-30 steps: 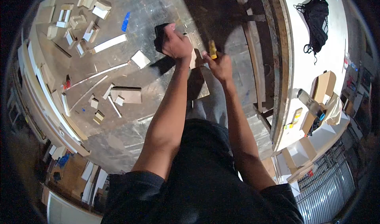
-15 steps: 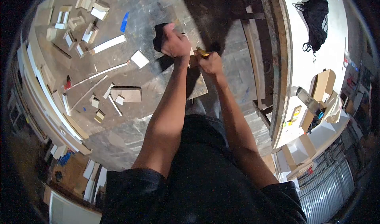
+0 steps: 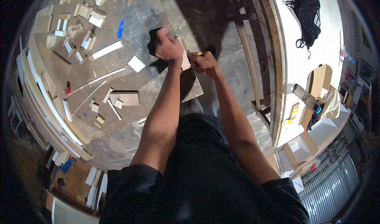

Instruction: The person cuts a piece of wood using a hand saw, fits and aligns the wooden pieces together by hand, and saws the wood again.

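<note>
My left hand (image 3: 169, 46) is closed at the edge of a pale wooden piece (image 3: 185, 61), its fingers curled toward the far side. A deep black patch borders its left side; I cannot tell whether it is a shadow or an object. Close by on the right, my right hand (image 3: 206, 62) is wrapped around a small tool with a yellow part (image 3: 199, 54); most of it is hidden by the fingers. Beneath the hands lies a board (image 3: 194, 90), partly in shadow.
Wooden offcuts and small block assemblies (image 3: 90, 40) are spread over the left of the work surface, with a white square piece (image 3: 136, 63) nearer. A timber frame (image 3: 277, 65) runs along the right. Beyond it, a white surface bears a black strappy item (image 3: 308, 18) and a bottle (image 3: 306, 98).
The view has shifted slightly, moving the surroundings left. My right hand has turned, and less of the yellow tool shows. More of the pale wooden piece is visible between the hands.
</note>
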{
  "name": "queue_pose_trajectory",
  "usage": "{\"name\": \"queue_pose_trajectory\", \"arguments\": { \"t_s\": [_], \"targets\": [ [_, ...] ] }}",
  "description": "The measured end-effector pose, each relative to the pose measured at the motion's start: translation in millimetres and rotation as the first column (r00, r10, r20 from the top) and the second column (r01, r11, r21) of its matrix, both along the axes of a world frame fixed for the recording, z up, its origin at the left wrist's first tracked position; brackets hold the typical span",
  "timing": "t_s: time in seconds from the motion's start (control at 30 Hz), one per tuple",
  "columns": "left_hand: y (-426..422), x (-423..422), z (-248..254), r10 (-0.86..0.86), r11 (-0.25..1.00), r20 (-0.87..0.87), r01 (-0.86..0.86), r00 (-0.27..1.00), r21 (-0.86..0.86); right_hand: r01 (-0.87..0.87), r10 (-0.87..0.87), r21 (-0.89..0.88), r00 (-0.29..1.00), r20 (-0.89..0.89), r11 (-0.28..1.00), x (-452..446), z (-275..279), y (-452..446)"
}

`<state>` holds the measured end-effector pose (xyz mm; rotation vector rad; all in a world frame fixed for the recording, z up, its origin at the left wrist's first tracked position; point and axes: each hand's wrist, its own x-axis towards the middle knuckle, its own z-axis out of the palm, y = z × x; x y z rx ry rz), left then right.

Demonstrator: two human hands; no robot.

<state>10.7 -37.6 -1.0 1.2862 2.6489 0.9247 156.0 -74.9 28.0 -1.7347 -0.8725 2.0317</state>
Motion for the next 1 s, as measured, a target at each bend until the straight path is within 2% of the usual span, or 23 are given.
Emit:
{"name": "queue_pose_trajectory", "arguments": {
  "t_s": [0.03,0.1,0.13,0.23,0.3,0.37,0.43,0.5,0.53,0.6,0.63,0.73,0.8,0.87,0.93,1.0],
  "targets": [
    [-0.8,0.4,0.1,-0.012,1.0,0.01,0.012,1.0,0.011,-0.002,0.002,-0.002,1.0,0.001,1.0,5.4,2.1,3.9],
    [2.2,-2.0,-3.4,-0.028,0.998,-0.031,0.029,0.999,0.049,-0.277,0.262,0.09,0.953,0.155,0.957,17.9,-0.2,9.4],
    [-0.3,-3.8,-4.2,-0.048,0.995,-0.072,0.054,0.996,0.083,-0.247,0.231,0.182,0.967,0.107,0.952,20.8,-4.5,8.1],
    [0.3,-0.9,-3.3,-0.031,0.997,-0.054,0.034,0.998,0.063,-0.19,0.168,0.143,0.974,0.151,0.971,15.4,-14.3,13.5],
    [0.5,-1.6,-2.4,-0.03,0.998,-0.05,0.033,0.998,0.056,-0.175,0.167,0.084,0.981,0.097,0.981,14.1,-17.9,23.7],
    [-0.5,0.3,-2.7,-0.032,0.998,-0.039,0.034,0.999,0.052,-0.409,0.352,0.243,0.903,0.247,0.88,15.5,-18.8,31.4],
    [-0.2,0.1,-1.8,-0.009,0.997,-0.026,0.007,1.0,-0.074,-0.392,0.352,0.248,0.916,0.191,0.886,12.5,-20.8,27.8],
    [0.2,-0.1,-0.6,-0.02,0.999,-0.032,0.019,0.999,-0.04,-0.229,0.23,0.344,0.972,0.039,0.91,9.8,-15.8,20.5],
    [0.6,0.3,-0.3,-0.031,1.0,-0.036,0.031,0.999,-0.005,-0.23,0.23,0.345,0.972,0.039,0.91,9.1,-11.1,17.4],
    [0.9,1.7,1.0,-0.026,1.0,-0.048,0.026,0.999,-0.009,-0.113,0.146,0.268,0.984,-0.106,0.957,8.2,-5.9,12.5],
    [0.9,1.8,2.2,-0.024,1.0,-0.06,0.023,0.998,-0.015,-0.114,0.147,0.269,0.983,-0.107,0.956,7.9,-6.0,12.0],
    [0.8,3.2,3.3,-0.009,0.997,-0.037,0.006,0.999,-0.074,-0.148,0.153,0.276,0.988,0.005,0.95,13.6,-5.7,9.8],
    [-0.3,3.7,2.5,-0.008,0.999,-0.047,0.005,0.999,-0.051,-0.119,0.028,0.338,0.964,0.263,0.934,22.9,-1.4,4.7],
    [0.5,2.4,3.0,-0.004,1.0,-0.059,0.002,0.998,-0.026,0.092,-0.159,0.382,0.976,0.148,0.92,36.9,24.0,-8.6],
    [0.2,3.6,5.5,0.034,0.999,-0.038,-0.034,0.999,0.002,0.195,-0.249,0.261,0.95,0.19,0.945,43.8,86.8,-23.5],
    [-0.7,2.6,-0.4,0.051,0.998,-0.009,-0.05,0.999,0.025,0.419,-0.432,0.227,0.902,0.006,0.879,45.6,128.7,-41.2]
  ]
}}
